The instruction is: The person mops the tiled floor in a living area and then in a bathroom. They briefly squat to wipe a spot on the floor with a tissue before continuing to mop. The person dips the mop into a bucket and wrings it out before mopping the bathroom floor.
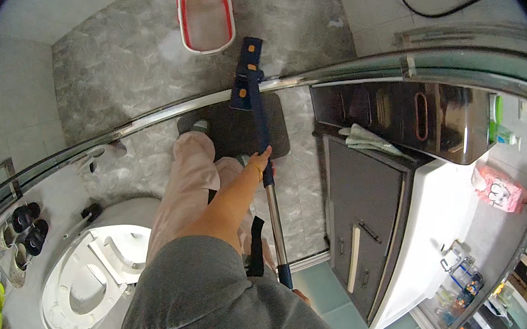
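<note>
A flat mop with a dark blue head [245,73] and orange tabs extends ahead of me, its head over the metal door track. My left hand [258,159] grips the blue upper section of the mop handle [274,213], whose middle is bare metal. Close to my body, my right hand [302,296] is around the handle's blue end; my sleeve and torso hide most of it. Beyond the mop head stands a white bucket with a red inner rim [181,19], holding cloudy liquid.
A metal door track [160,116] crosses the floor. My feet are by a dark mat [273,127]. To the left is a white toilet [56,304]; to the right, a dark vanity cabinet [364,196] with a cloth [366,139] and a dark glossy appliance [448,113]. A black hose [444,10] hangs at upper right.
</note>
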A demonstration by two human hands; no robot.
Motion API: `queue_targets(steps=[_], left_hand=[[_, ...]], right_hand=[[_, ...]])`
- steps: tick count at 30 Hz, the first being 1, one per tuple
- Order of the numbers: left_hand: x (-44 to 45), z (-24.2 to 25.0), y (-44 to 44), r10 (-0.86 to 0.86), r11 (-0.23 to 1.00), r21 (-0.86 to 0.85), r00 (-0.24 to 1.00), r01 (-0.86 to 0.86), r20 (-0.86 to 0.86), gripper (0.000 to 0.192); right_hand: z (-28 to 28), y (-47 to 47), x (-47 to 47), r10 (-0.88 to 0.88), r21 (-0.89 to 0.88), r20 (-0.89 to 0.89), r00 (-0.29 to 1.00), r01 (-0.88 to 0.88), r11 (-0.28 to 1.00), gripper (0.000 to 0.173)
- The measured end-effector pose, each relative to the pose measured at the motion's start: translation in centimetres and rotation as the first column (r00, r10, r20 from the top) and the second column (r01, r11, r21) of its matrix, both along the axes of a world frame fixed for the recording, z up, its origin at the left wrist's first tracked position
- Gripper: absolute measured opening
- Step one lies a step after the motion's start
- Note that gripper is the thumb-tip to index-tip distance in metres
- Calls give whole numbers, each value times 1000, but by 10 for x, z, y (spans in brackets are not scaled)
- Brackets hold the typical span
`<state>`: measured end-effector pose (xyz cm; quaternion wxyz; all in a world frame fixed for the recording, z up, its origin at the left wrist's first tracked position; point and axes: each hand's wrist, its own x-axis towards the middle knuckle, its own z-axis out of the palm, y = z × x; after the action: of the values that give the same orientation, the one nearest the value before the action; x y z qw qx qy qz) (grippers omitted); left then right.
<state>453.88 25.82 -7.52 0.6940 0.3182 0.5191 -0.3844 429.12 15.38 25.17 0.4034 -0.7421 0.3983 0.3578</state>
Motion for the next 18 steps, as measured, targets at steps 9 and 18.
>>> queue_targets(steps=[9, 18], left_hand=[[-36, -31, -17, 13, 997, 74, 1000, -13, -6, 46], [-64, -57, -20, -76, 987, 145, 996, 68, 50, 45]], right_hand=[[-34, -34, -30, 10, -21, -158, 987, -13, 1000, 40], [-65, -35, -64, -33, 32, -57, 998, 35, 999, 31]])
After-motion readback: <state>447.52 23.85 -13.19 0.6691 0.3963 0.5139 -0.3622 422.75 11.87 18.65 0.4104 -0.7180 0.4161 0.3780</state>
